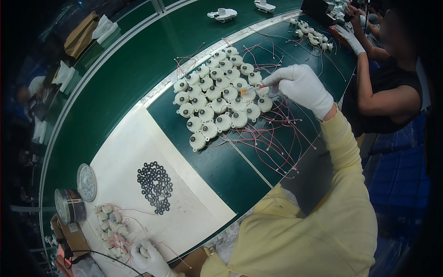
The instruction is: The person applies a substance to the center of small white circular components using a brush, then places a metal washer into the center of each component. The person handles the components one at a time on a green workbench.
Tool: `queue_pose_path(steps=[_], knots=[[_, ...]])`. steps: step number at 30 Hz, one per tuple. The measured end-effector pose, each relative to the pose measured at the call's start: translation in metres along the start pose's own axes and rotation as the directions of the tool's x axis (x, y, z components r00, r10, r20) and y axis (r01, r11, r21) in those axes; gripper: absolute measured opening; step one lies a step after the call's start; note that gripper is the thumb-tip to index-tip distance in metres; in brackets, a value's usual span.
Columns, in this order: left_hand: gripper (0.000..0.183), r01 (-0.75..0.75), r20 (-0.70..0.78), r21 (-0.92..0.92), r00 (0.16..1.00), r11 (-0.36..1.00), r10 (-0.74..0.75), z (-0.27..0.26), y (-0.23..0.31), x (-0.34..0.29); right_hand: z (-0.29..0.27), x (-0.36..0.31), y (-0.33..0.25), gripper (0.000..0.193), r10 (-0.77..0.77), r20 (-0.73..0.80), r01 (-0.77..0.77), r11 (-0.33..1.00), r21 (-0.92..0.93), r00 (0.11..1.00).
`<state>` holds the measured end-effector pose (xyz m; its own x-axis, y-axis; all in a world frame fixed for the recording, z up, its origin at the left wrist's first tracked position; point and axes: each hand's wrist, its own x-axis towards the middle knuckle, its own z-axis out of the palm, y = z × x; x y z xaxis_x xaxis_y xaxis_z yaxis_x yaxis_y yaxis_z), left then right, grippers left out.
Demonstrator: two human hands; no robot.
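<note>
My right hand (302, 87), in a white glove, grips a small brush (251, 89) with a red part by my fingers and a tan tip. That tip is over a packed group of round white motors (213, 93), each with a dark shaft piece on top. Red and white wires (272, 143) trail from them toward me. At the lower left my left hand (150, 259), also gloved, is closed with curled fingers. What it holds is hard to make out. It is beside a loose heap of similar motors (110, 226) with tangled wires.
Many small black rings (155, 187) lie on a white sheet (124, 138). A tin can (70, 206), a round lid (86, 182) and a cardboard box (74, 235) stand at the left. White housings (222, 15) sit beyond. A co-worker (387, 78) works at the right beside more small motors (314, 34).
</note>
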<state>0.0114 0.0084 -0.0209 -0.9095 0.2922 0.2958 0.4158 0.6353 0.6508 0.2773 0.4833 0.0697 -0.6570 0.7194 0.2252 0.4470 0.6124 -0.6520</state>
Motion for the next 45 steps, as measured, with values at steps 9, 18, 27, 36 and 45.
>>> queue_pose_path(steps=[9,18,27,36,45], knots=[[0.020,-0.005,0.016,-0.016,1.000,1.000,0.005,-0.001,0.000,0.000,-0.008,-0.007,0.009,0.032,0.056,-0.054,-0.051,0.995,0.088,0.997],[0.021,-0.084,0.000,0.081,0.996,0.993,0.084,-0.001,0.007,0.001,-0.005,0.001,0.008,0.030,0.094,-0.012,-0.095,0.995,-0.010,0.995],[0.021,-0.028,-0.002,0.054,1.000,0.998,0.028,-0.001,0.005,-0.001,-0.008,-0.006,0.003,0.032,0.021,-0.040,-0.017,0.996,0.089,0.999],[0.020,-0.061,0.022,0.051,0.998,0.997,0.060,-0.001,0.010,0.003,0.013,-0.003,-0.006,0.035,-0.035,0.018,0.033,0.995,0.091,0.999],[0.021,-0.054,0.008,0.046,0.999,0.997,0.054,0.000,0.015,0.001,0.006,-0.013,0.002,0.033,0.070,0.004,-0.069,0.983,0.168,0.998]])
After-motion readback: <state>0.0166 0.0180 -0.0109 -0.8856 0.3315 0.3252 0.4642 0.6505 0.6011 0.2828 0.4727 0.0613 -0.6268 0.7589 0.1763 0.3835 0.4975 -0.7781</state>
